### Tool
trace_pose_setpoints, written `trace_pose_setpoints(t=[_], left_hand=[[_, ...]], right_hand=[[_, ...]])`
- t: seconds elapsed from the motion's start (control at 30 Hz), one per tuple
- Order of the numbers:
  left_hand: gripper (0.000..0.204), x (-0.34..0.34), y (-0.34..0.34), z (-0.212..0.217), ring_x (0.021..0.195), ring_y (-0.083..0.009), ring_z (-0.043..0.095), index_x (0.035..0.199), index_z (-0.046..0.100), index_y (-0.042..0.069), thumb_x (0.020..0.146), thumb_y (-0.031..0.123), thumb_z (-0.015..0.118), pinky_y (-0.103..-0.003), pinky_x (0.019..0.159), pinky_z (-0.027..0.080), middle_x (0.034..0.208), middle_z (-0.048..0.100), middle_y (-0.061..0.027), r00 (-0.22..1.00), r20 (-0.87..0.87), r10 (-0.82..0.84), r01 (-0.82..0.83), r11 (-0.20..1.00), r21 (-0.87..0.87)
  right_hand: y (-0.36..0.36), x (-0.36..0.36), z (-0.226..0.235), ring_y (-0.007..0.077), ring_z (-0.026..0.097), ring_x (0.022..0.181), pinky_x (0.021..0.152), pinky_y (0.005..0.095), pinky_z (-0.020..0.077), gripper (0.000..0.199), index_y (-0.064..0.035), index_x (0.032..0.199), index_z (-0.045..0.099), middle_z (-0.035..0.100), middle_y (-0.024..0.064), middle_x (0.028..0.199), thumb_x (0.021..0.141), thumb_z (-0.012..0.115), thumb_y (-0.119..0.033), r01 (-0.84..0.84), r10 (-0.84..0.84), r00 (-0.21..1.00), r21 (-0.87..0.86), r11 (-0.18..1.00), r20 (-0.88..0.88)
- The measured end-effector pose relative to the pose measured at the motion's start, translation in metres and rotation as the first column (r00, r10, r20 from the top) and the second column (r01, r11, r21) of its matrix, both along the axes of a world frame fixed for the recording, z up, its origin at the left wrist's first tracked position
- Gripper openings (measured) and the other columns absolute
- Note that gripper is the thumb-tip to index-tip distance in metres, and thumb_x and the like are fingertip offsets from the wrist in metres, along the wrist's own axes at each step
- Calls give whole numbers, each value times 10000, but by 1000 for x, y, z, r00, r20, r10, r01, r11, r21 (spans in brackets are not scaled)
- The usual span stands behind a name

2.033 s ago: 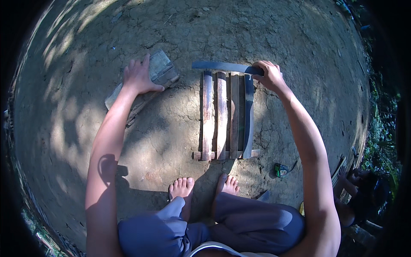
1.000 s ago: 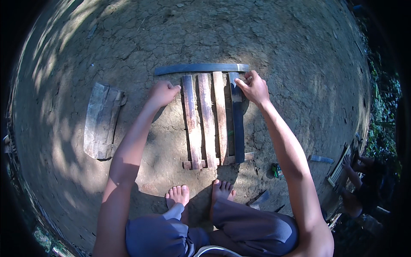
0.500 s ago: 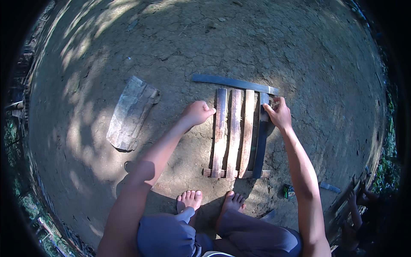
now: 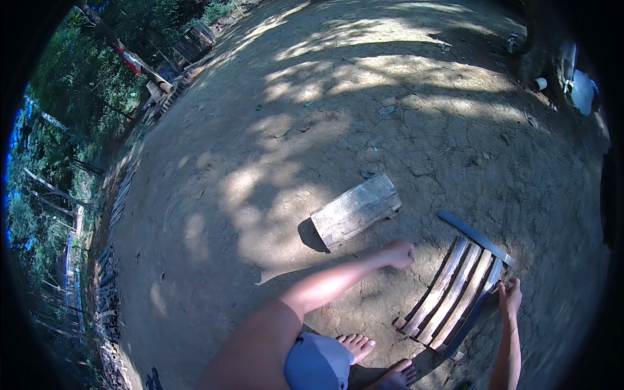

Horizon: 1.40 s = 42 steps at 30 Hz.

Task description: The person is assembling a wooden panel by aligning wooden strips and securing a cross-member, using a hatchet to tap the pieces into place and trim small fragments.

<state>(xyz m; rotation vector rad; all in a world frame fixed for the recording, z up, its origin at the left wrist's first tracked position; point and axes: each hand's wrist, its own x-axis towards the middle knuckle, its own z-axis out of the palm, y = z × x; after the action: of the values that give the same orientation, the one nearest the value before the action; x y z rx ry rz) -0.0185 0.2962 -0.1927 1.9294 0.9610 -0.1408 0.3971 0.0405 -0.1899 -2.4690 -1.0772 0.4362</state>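
Several narrow wooden slats [image 4: 437, 286] lie side by side on the ground, their near ends on a short wooden crosspiece [image 4: 399, 322]. The rightmost one is a dark slat [image 4: 476, 311]. Across their far ends, a little apart from most of them, lies a long dark strip [image 4: 473, 233] with a paler right end. My right hand [image 4: 511, 299] pinches the dark slat's edge near its far end. To the left of the slats my left hand [image 4: 398, 254] is closed in a fist above the ground; whether anything is inside is hidden.
A thick split wood block [image 4: 356, 212] lies on cracked earth beyond my left forearm. My bare feet [image 4: 356, 347] are close to the crosspiece. Far right stands a tree trunk [image 4: 541, 52] with a white cup [image 4: 541, 84] by it. Stacked wood [image 4: 107, 292] lines the left edge.
The view has swung left and up, so the slats now appear lower right and trees come into sight. Both hands stay at about the same places beside the slats.
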Motion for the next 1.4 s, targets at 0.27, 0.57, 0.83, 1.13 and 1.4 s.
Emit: trace_pose_setpoints(t=[0.27, 0.57, 0.83, 1.13, 1.4], left_hand=[[241, -11, -4, 32, 854, -230, 736, 1032, 762, 47, 844, 43, 612, -390, 719, 552, 979, 773, -127, 992, -55, -114, 112, 993, -40], [247, -19, -20, 44, 775, -197, 763, 1090, 678, 17, 876, -11, 558, -358, 637, 564, 975, 739, -124, 996, 48, -81, 90, 968, -236], [172, -4, -3, 70, 685, -224, 746, 1007, 664, -21, 943, 59, 526, -334, 545, 562, 843, 678, -105, 998, -22, -56, 44, 933, -356], [257, 51, -28, 23, 813, -301, 702, 1131, 667, 64, 931, 195, 572, -425, 754, 529, 877, 718, -151, 953, -68, -295, 301, 947, 112], [647, 152, -46, 40, 1002, -409, 707, 1540, 434, 167, 938, 288, 636, -518, 881, 560, 1076, 733, -220, 865, -77, -496, 477, 764, 434]], right_hand=[[-21, -5, 26, 290, 658, 680, 668, 428, 518, 465, -40, 1210, 587, 647, 134, 734, 855, 792, -262, -63, 63, 998, -65, 996, -4], [-60, -27, 29, 259, 667, 663, 643, 403, 517, 487, -31, 1189, 631, 670, 126, 721, 799, 800, -269, -95, 93, 995, -113, 989, -23], [-89, -36, 72, 278, 697, 745, 689, 417, 535, 528, -21, 1273, 636, 704, 142, 807, 848, 798, -291, -61, 39, 992, -193, 979, -118], [-204, -146, 123, 322, 732, 916, 834, 445, 563, 533, -84, 1295, 622, 745, 143, 881, 893, 748, -412, -77, -80, 953, -488, 870, -292], [-333, -305, 129, 268, 634, 1202, 1035, 382, 481, 583, -2, 1366, 597, 662, 177, 1322, 954, 676, -406, -300, -182, 242, -252, 920, -953]])
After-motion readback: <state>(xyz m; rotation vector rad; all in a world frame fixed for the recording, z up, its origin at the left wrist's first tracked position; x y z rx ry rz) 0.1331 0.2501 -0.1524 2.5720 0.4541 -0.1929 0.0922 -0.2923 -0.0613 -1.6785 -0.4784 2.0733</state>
